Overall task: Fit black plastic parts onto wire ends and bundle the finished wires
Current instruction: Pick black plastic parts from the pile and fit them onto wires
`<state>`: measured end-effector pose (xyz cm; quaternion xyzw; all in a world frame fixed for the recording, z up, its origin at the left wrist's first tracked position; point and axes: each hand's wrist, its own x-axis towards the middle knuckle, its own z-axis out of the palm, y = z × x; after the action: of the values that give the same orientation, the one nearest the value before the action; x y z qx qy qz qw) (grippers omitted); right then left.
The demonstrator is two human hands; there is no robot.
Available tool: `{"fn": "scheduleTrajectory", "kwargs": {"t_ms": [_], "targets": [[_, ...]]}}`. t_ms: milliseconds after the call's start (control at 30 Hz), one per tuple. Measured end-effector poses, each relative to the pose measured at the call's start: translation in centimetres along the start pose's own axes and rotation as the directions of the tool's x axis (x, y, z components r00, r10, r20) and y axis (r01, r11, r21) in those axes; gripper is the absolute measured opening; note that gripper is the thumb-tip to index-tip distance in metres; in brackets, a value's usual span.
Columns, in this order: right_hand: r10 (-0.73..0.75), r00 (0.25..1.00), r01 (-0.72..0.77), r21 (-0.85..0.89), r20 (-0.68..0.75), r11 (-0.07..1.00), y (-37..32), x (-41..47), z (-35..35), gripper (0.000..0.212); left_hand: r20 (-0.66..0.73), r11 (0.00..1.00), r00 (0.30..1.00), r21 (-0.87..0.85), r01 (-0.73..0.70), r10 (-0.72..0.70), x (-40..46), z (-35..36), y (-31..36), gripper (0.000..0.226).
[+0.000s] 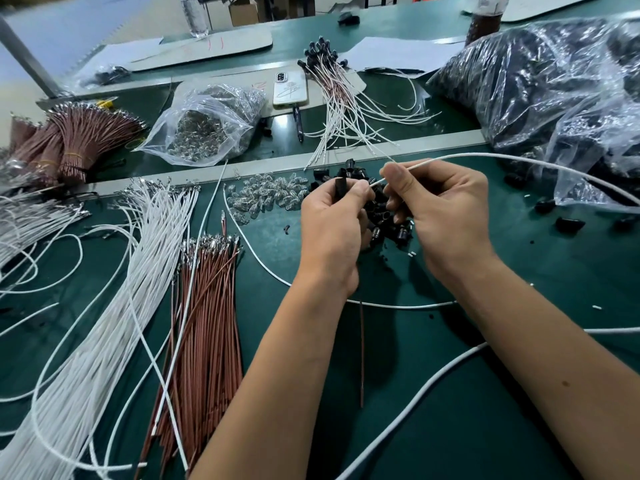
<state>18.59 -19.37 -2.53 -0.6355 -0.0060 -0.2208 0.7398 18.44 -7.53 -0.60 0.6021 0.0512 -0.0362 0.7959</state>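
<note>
Your left hand (332,220) pinches 1 black plastic part (340,187); your right hand (446,209) grips a white wire (485,156), its end meeting that part. Loose black parts (384,216) lie beneath both hands.

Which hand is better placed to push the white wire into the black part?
Right. The right hand pinches the white wire near its tip, aimed at the black part, which the left hand holds steady.

Black plastic part (341,189) upright, white wire (519,160) tip beside it; loose black parts (384,216) heaped beneath.
</note>
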Motion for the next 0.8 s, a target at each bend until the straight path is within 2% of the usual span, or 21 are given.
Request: {"fn": "scheduleTrajectory", "kwargs": {"t_ms": [133,433,600,700,800], "targets": [[-0.032,0.999,0.032,-0.021,0.018,0.999,0.01,-0.10,0.00,0.010,0.027,0.993,0.997,-0.095,0.076,-0.073,0.02,-0.05,0.37,0.033],[-0.033,0.999,0.033,-0.028,0.016,0.999,-0.09,0.12,-0.13,0.014,-0.009,0.998,0.998,-0.012,0.058,-0.058,-0.01,0.04,0.25,0.032],[-0.009,1.000,0.009,-0.029,0.006,1.000,-0.06,0.02,0.04,0.018,-0.069,0.994,0.995,0.097,-0.058,0.065,-0.03,0.21,-0.11,0.033],[0.002,1.000,-0.002,-0.023,-0.013,1.000,0.06,-0.06,0.11,0.023,-0.086,0.948,0.969,0.244,-0.205,0.232,0.05,0.08,-0.40,0.027],[-0.006,0.999,0.006,-0.018,-0.031,1.000,0.07,-0.06,0.05,0.027,-0.065,0.929,0.950,0.242,-0.281,0.305,-0.07,-0.08,-0.33,0.027]]}}
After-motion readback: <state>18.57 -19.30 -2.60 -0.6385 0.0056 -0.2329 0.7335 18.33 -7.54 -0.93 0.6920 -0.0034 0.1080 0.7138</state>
